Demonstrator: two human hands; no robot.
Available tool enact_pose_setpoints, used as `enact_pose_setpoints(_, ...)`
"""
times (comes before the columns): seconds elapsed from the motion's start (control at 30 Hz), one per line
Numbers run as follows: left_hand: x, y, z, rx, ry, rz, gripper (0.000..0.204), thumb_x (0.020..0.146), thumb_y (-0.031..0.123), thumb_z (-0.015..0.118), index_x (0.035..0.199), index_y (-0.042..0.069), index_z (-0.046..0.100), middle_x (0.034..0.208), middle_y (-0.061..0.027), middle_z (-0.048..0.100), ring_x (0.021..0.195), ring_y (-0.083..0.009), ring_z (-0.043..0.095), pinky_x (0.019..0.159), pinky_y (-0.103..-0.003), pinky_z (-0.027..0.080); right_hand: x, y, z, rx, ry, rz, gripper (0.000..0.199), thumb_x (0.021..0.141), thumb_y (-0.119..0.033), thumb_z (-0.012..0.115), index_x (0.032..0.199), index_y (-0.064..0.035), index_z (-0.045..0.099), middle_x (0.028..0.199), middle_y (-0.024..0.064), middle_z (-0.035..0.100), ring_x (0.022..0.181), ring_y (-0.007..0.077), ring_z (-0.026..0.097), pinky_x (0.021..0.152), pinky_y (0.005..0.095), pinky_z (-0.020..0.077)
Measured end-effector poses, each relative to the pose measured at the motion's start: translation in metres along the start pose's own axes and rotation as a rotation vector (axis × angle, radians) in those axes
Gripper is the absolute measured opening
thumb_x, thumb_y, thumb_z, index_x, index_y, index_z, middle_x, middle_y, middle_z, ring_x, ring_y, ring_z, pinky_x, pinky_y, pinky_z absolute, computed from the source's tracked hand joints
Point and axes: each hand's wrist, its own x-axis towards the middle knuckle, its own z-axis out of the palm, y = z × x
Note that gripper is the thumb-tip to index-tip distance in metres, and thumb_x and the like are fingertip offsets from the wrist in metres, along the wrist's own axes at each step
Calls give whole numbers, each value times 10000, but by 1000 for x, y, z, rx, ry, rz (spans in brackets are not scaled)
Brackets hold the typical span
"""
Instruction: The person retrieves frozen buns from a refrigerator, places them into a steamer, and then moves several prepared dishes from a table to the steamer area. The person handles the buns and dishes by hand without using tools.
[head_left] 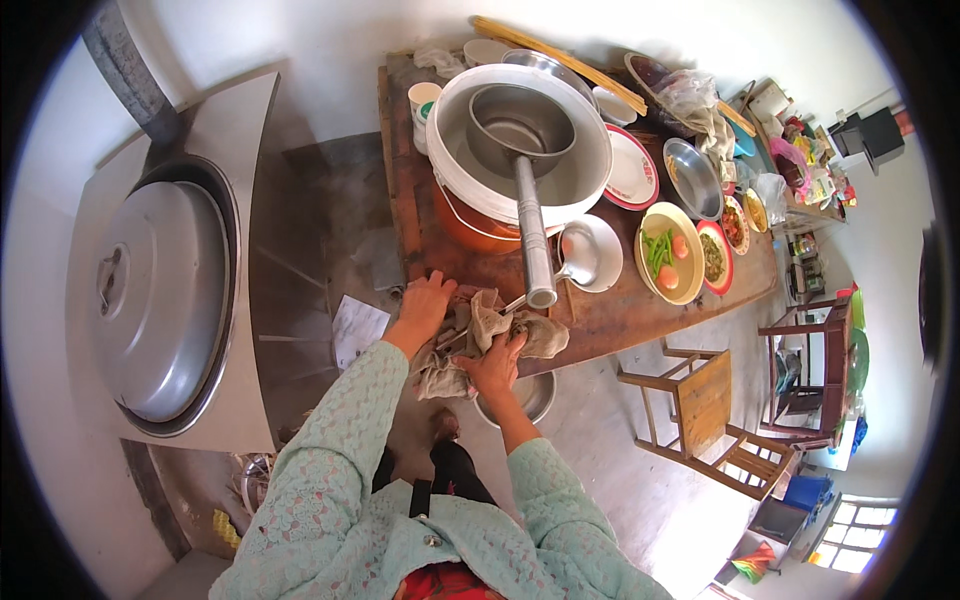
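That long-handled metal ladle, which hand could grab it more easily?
Probably the right hand: it grips the grey cloth just below the ladle handle's end. The left hand rests farther away.

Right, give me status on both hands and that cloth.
Left hand flat on crumpled grey-brown cloth at the wooden table edge. Right hand gripping the same cloth. Long steel ladle handle juts just above it.
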Motion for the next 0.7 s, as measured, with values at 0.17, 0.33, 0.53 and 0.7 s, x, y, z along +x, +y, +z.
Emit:
enact_pose_setpoints(0.17, -10, 6, -20, -135, 132, -306, 246, 754, 147, 611, 989, 112, 545, 1034, -114, 511, 877, -344, 564, 705, -459, 478, 16, 11, 1, -63, 76, -137, 1043, 482, -307, 867, 1333, -57, 320, 1408, 225, 159, 1242, 402, 350, 955, 436, 404)
enact_pose_setpoints(0.33, -5, 1, -41, -392, 321, -585, 268, 757, 208, 650, 970, 81, 548, 952, -142, 558, 840, -352, 582, 705, -463, 457, 32, -5, -12, 2, 28, -132, 1054, 477, -271, 871, 1342, -70, 303, 1383, 208, 195, 1220, 417, 364, 930, 455, 420)
enact_pose_setpoints(0.53, -30, 13, -79, -1123, 425, -603, 215, 795, 168, 639, 917, 15, 550, 807, -71, 599, 725, -206, 567, 655, -334, 440, 63, -2, -10, 41, 58, -112, 1074, 469, -327, 871, 1334, -49, 298, 1391, 224, 193, 1230, 411, 365, 940, 455, 415)
enact_pose_setpoints(0.7, -103, 13, -78, -1371, 384, -564, 219, 830, 124, 606, 1010, 8, 557, 801, 14, 575, 651, -67, 499, 579, -234, 406, 85, -4, -16, 26, 57, -111, 1141, 481, -402, 858, 1363, -14, 247, 1398, 254, 206, 1251, 430, 320, 982, 457, 376)
